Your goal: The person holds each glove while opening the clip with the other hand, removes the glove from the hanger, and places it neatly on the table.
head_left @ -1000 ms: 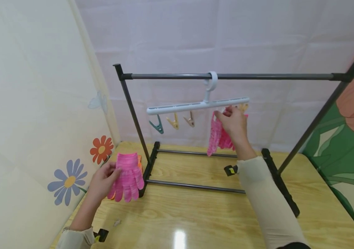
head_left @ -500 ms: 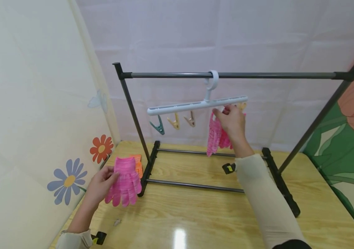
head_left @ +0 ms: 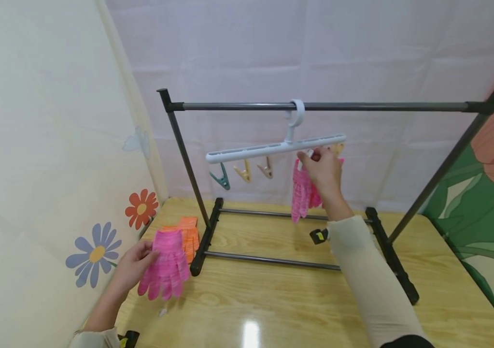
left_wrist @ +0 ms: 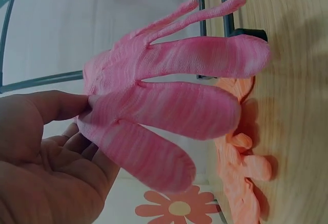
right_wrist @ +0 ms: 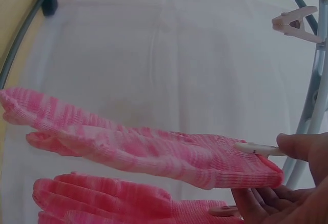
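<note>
My left hand (head_left: 131,269) pinches a pink knit glove (head_left: 167,265) near its cuff, holding it above the table with the fingers hanging down. My right hand (head_left: 326,175) is just under the right part of a pale blue clip hanger (head_left: 247,152). In the right wrist view its thumb and fingers pinch a white clothespin (right_wrist: 260,148), which sits on the cuff of another pink glove (right_wrist: 154,149). Behind that hangs a further pink glove (right_wrist: 113,198) with a clip at its cuff. Teal (head_left: 220,178), yellow (head_left: 243,172) and beige (head_left: 266,169) clothespins hang bare.
The hanger hooks over the top bar (head_left: 238,106) of a black rack. Orange gloves (head_left: 189,234) lie on the wooden table (head_left: 264,295) by the rack's left foot (head_left: 205,244). Floral cloth (head_left: 55,145) stands at the left, and a plain pale cloth (head_left: 229,48) behind.
My left hand has moved down and left with its pink glove, uncovering more of the orange gloves. The right hand stays almost in place at the white clothespin.
</note>
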Demonstrator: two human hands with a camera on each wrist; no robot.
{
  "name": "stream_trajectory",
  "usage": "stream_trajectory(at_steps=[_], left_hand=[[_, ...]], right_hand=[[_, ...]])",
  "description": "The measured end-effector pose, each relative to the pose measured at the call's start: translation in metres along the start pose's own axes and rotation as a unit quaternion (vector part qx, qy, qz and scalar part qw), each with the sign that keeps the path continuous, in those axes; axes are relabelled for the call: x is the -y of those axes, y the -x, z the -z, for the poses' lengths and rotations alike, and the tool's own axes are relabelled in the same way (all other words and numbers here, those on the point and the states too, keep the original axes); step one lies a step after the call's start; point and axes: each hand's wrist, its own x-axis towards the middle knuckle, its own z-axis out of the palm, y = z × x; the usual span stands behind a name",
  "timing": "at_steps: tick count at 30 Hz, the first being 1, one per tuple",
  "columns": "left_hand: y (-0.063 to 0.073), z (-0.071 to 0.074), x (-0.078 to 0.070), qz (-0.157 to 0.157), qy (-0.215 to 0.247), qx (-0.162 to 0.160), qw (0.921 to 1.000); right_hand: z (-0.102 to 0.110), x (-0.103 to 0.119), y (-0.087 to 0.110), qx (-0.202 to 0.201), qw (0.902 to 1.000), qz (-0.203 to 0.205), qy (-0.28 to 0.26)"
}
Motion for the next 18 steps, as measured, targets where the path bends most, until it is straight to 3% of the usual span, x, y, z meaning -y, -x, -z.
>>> stream_trajectory(at_steps=[8, 18], left_hand=[[0.005, 0.011, 0.015, 0.024, -0.014, 0.03, 0.9992], [0.008, 0.022, 0.022, 0.047, -0.031, 0.061, 0.9966]], right_hand=[[-0.001, -0.002, 0.0, 0.0, 0.9999, -0.006, -0.012], [-0.001, -0.001, -0.002, 0.003, 0.9997, -0.005, -0.025]])
